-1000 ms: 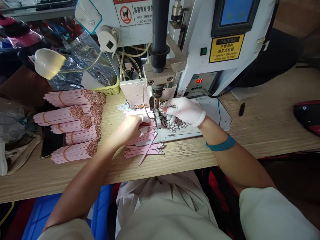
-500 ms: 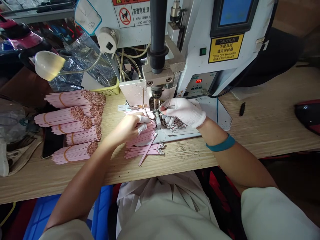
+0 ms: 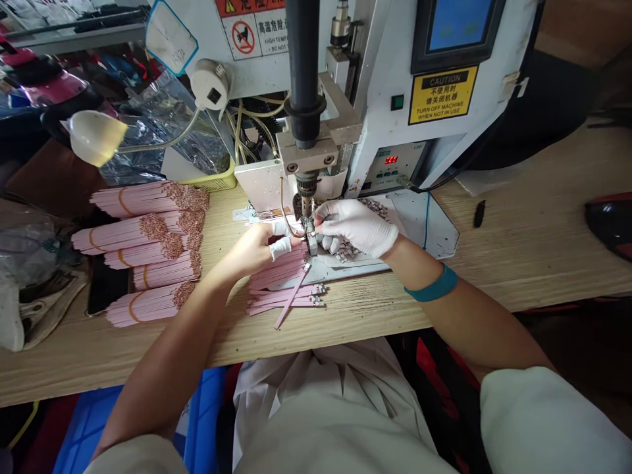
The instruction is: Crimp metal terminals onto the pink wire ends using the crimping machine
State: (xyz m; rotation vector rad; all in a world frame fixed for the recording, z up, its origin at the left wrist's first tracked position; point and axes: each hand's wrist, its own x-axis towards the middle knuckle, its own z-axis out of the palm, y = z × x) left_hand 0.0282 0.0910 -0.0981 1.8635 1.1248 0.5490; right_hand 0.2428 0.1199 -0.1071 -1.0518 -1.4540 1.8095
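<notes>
Beneath the soldering head of a bench machine, my two hands come close together from either side. My left hand, with white finger covers, has its fingers closed at the ends of pink flat wires lying beside the small metal fixture. My right hand, in a white glove, pinches at the fixture's right side; whatever is between its fingertips is too small to make out. Small connectors lie in a pile under that hand. Several pink wires with white connectors lie in front.
Banded bundles of pink wires are stacked at left, beside a yellow basket and a small lamp. A controller with a red display stands behind my right hand. A black object lies farther right.
My right hand has shifted slightly left, closer to the fixture. My left hand's fingers have turned a little and stay by the wires. The view has moved slightly.
</notes>
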